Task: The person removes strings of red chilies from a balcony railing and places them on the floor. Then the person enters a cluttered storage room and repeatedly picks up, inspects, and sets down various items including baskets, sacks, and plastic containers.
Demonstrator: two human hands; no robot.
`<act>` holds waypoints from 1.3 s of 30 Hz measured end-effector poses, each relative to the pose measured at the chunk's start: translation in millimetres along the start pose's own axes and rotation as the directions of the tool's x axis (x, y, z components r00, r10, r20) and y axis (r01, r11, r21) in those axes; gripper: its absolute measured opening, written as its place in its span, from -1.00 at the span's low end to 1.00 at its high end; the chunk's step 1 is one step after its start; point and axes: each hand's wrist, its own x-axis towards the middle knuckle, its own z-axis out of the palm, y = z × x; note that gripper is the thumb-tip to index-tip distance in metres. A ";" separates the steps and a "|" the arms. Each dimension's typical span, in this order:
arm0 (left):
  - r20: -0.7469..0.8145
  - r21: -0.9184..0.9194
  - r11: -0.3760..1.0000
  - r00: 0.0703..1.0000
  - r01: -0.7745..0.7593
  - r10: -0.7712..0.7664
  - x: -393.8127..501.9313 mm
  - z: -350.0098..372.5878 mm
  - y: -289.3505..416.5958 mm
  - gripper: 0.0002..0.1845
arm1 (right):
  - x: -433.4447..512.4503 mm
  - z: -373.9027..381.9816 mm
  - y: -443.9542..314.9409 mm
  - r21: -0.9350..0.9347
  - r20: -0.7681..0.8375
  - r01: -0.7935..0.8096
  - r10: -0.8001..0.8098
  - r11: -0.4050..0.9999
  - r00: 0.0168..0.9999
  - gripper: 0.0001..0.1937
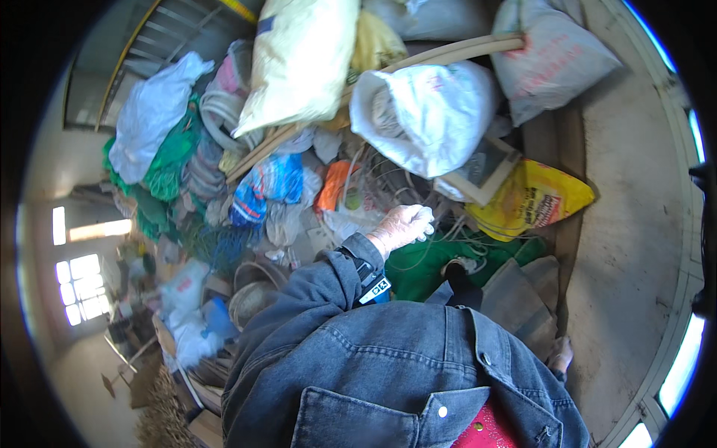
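Observation:
My left hand [404, 225], in what looks like a thin clear glove, is held out with curled fingers above a heap of scrap. Whether anything is inside the fingers cannot be made out. Just past it lies a tangle of thin wire or cord [404, 187]; pale strands run over green cloth [414, 257] beneath the hand. An open white woven sack [442, 120] stands beyond, with stuff inside. To its right are a framed panel [490, 171] and a yellow printed bag [538, 196]. My right hand [560, 354] shows partly at the right, by the wall; its fingers are mostly hidden.
A long pale strip [459, 50] crosses the heap behind the sack. Full sacks [305, 56] are piled at the back. Left are coiled hose [218, 115], green netting [173, 162] and a round basin [249, 302]. A wall [622, 196] runs along the right. A shoe [468, 264] rests on the green cloth.

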 end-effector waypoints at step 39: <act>-0.550 -0.522 0.439 -0.104 -0.731 -0.828 -597.3 -439.9 -645.4 -0.64 | -553.3 1143.7 54.5 -0.316 0.907 0.818 -0.099 0.481 0.409 -0.76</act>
